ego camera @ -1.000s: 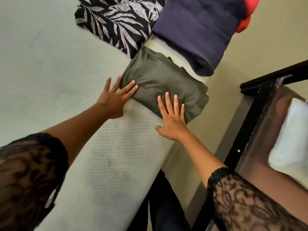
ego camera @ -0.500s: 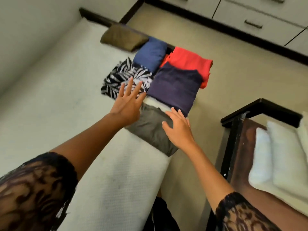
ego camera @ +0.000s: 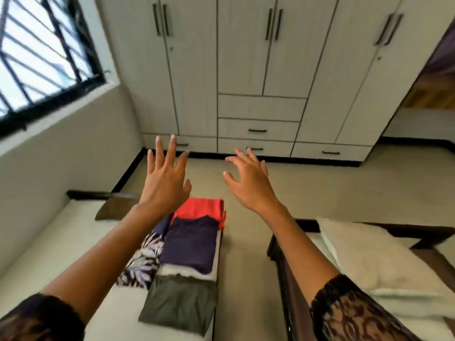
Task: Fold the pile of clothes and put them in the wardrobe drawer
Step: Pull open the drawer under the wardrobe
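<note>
Both hands are up in the air and hold nothing: L hand (ego camera: pixel 165 178) has its fingers straight and spread wide, R hand (ego camera: pixel 251 183) has its fingers apart and a little bent, relaxed. The clothes lie folded below the arms, in a row along the right edge of the bed (ego camera: pixel 61 242), which has a pale cover w/ a fine woven texture. Nearest is the olive piece (ego camera: pixel 179 306), a smooth flat rectangle. Behind it shows a white fuzzy strip (ego camera: pixel 184 271), then the purple piece (ego camera: pixel 189 244), thick and matte, and the red piece (ego camera: pixel 199 209) at the far end, partly under the purple one. Left of these is the leaf-print piece (ego camera: pixel 142 262), black w/ pale leaves, and a blue piece (ego camera: pixel 161 226); the L forearm covers most of both. A brown pillow (ego camera: pixel 113 209) lies at the far end of the bed, half hidden by the L wrist. The wardrobe (ego camera: pixel 246 57) stands across the floor (ego camera: pixel 320 193), well apart from the clothes: pale wood-grain doors w/ dark bar handles, and its drawers (ego camera: pixel 257 130) are all closed. A barred window (ego camera: pixel 37 57) is at left. At right a dark wood bed frame (ego camera: pixel 290 291) carries a white pillow (ego camera: pixel 369 254). Sleeves (ego camera: pixel 357 313) are black lace.
</note>
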`<action>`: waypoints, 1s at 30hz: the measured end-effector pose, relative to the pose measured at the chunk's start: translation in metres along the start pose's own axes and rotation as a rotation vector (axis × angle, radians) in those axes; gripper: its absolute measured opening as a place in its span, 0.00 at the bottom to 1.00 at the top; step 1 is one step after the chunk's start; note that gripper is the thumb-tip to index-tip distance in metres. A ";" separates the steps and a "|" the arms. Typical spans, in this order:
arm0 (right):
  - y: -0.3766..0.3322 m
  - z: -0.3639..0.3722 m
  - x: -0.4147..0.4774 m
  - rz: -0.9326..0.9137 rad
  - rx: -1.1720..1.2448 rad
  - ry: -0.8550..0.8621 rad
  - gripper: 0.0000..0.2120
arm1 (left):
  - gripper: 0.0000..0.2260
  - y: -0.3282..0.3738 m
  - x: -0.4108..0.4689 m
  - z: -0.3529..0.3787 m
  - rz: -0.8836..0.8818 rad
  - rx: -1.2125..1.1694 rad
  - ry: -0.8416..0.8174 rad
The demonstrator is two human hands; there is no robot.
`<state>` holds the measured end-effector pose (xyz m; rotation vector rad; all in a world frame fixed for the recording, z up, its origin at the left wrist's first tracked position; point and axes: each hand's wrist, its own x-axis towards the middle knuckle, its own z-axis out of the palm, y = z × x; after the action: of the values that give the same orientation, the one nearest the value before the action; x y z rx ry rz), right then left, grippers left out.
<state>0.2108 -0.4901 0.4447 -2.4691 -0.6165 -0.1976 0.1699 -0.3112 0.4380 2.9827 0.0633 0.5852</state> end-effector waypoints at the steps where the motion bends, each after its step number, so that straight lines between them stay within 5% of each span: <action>1: 0.006 -0.020 0.006 -0.003 -0.011 0.026 0.20 | 0.30 0.015 0.016 -0.008 0.020 0.003 0.038; 14: 0.120 -0.168 0.110 -0.032 -0.121 0.186 0.19 | 0.28 0.162 0.192 -0.017 0.225 -0.055 0.316; 30: 0.228 -0.113 0.353 0.036 -0.185 0.110 0.25 | 0.30 0.115 0.420 0.105 0.227 0.023 0.194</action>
<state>0.6296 -0.5838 0.5181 -2.6231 -0.5276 -0.3895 0.6008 -0.4094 0.5112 2.9663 -0.2593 0.9029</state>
